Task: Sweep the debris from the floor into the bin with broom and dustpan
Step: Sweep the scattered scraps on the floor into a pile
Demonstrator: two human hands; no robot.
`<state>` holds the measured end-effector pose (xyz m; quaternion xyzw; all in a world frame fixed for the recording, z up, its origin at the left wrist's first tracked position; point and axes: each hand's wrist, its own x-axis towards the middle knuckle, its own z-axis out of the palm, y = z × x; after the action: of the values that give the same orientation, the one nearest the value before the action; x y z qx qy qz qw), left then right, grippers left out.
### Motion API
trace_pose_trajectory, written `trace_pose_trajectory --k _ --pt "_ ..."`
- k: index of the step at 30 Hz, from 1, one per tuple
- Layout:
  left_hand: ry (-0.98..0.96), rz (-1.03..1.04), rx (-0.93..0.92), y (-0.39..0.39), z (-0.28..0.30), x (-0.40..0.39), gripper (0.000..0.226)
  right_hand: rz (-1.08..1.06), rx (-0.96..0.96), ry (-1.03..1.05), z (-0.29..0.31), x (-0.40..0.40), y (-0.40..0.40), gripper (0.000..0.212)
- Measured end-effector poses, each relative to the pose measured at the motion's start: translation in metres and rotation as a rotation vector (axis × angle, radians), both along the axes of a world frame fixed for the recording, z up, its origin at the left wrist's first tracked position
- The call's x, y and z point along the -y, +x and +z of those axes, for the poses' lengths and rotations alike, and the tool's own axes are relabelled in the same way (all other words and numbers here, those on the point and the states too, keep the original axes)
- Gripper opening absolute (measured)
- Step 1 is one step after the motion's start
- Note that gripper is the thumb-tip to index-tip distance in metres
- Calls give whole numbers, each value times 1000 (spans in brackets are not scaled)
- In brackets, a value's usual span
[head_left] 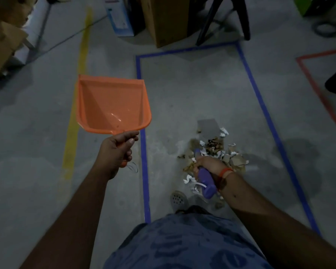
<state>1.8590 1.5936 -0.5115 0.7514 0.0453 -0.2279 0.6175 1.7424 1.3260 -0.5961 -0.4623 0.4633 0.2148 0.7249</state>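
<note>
Left hand grip: the left hand (118, 148) has its fingers wrapped round the handle of the orange dustpan (113, 104), thumb laid along the top.
Right hand grip: the right hand (209, 165) is clenched round the purple broom handle (207, 180); the bristles are hidden below the hand, so I cannot tell whether they touch the floor.
Dustpan: held up in the air to the left of the blue tape rectangle (143, 144), pan tilted away, nothing inside it.
Debris: a heap of torn paper and cardboard scraps (216, 152) lies on the concrete floor (192, 90) inside the tape, right under the right hand, beside a round floor drain (178, 199).
Bin: not clearly in view.
Progress: the scraps look gathered into one pile, so the sweeping together seems largely done.
Left to do: lower the dustpan to the pile, brush the scraps in, carry them to the bin.
</note>
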Motion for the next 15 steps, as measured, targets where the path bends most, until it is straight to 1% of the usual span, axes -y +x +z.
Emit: trace_pose_trajectory --k 6,7,10,11,13,15 --pt "-21 -92 1 76 -2 13 25 -134 1 -121 7 2 51 30" --pt "-26 -105 0 89 -5 14 25 -174 -5 -125 9 1 60 28" --pt "-36 -167 -15 131 -14 17 25 -317 14 -142 9 -11 92 15" --pt "-35 -194 -19 146 -17 17 25 -342 28 -152 8 -16 105 16" --pt "-33 -251 -25 180 -22 16 24 -314 45 -212 2 -28 138 18" --pt "-39 -304 -28 217 -24 13 25 -333 57 -210 -6 -38 173 23"
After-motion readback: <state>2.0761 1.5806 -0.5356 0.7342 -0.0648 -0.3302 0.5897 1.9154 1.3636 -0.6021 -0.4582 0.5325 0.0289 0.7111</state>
